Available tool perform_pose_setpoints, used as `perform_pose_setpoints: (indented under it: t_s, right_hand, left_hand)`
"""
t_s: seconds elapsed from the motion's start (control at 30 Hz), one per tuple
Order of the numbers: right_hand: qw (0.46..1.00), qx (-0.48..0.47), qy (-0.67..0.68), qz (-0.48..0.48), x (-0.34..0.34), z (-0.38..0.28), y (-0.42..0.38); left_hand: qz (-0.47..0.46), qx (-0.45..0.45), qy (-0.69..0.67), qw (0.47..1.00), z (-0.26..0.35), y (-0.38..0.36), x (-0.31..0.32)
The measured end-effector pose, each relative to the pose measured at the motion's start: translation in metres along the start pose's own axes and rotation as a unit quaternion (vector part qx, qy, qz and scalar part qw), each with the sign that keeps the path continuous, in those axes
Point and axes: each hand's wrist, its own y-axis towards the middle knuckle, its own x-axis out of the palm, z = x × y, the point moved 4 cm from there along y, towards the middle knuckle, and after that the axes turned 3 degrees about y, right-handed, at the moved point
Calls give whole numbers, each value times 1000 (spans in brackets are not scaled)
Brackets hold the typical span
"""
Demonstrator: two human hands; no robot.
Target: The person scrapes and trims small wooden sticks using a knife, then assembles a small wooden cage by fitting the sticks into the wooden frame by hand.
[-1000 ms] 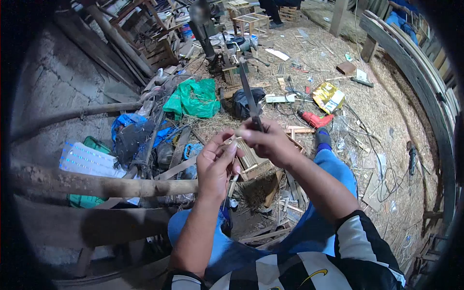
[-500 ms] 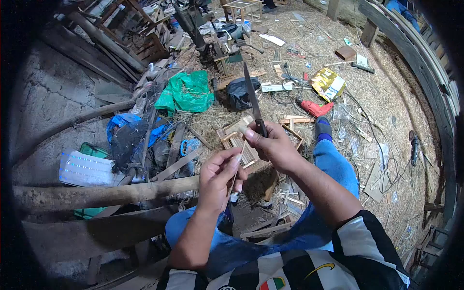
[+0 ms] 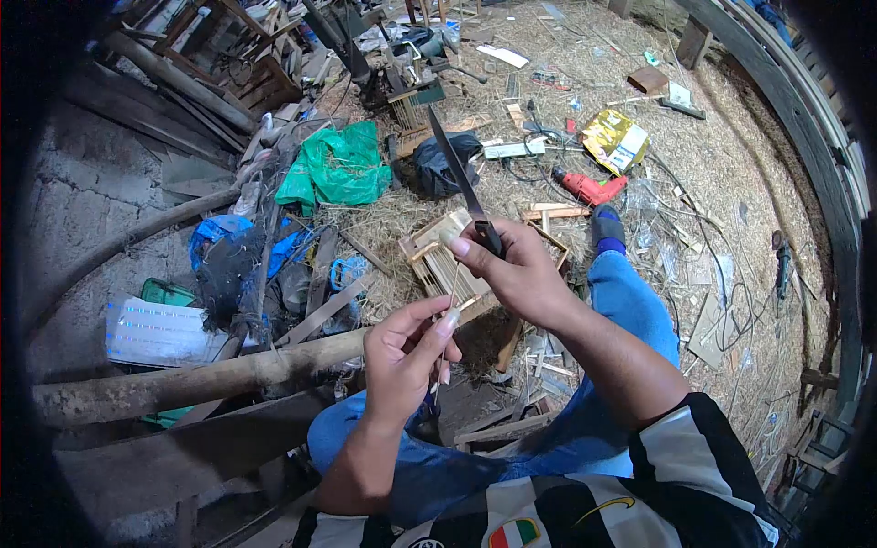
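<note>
My left hand [image 3: 402,356], on the near side of the slatted wooden box [image 3: 437,267], pinches a thin strip [image 3: 455,285] between thumb and fingers. My right hand [image 3: 514,269], in front of the box's right side, is closed round a knife [image 3: 457,172] that points away past the box. I can't tell whether my right thumb touches the strip. Beyond the box, to its right, lies a red drill [image 3: 592,188]; to its left, a crumpled green sheet [image 3: 343,166]; straight behind it, a black bag [image 3: 432,169]. Farther off, right of the box, is a gold packet [image 3: 610,137].
</note>
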Motion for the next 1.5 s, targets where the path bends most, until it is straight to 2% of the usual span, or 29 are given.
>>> perform_pose_setpoints:
  t_s: [0.17,0.27,0.4,0.47,0.53,0.63,0.73,0.77,0.87,1.07,1.2,1.27,1.37,1.47,1.5]
  right_hand:
    - [1000,-11,-19,11,-6,-7,-5]
    - [996,-39,-71,43,-6,-14,-10]
    - [992,-88,-43,74,-4,-27,-23]
    - [944,-195,-258,69,1,-44,-31]
    - [931,-241,-267,65,7,-52,-36]
    - [875,-312,-367,41,16,-57,-45]
    - [851,-334,-406,19,22,-56,-49]
    - [848,-338,-408,20,23,-55,-50]
    - [841,-333,-427,13,24,-55,-50]
    - [851,-314,-416,61,10,-57,-39]
    - [838,-335,-431,17,19,-59,-47]
    - [838,-345,-421,36,16,-62,-42]
    - [856,-324,-399,57,10,-60,-38]
    - [838,-329,-435,19,18,-64,-46]
    - [852,-315,-417,35,14,-61,-42]
  left_hand:
    - [3,15,70,997,-2,-7,0]
    - [23,29,60,997,-3,-12,0]
    - [49,50,55,996,1,-18,-6]
    - [74,85,52,992,3,-21,-12]
    - [111,116,59,985,8,-22,-11]
    - [137,141,48,979,8,-26,-19]
    - [127,157,65,977,8,-28,-25]
    - [146,184,75,969,11,-28,-22]
    - [161,194,75,965,16,-29,-21]
    - [161,182,66,968,20,-34,-23]
    - [153,215,85,961,15,-34,-27]
    - [165,226,98,955,19,-35,-24]
    - [170,241,113,949,13,-34,-27]
    - [146,220,122,957,9,-36,-32]
    - [144,219,123,957,12,-36,-31]
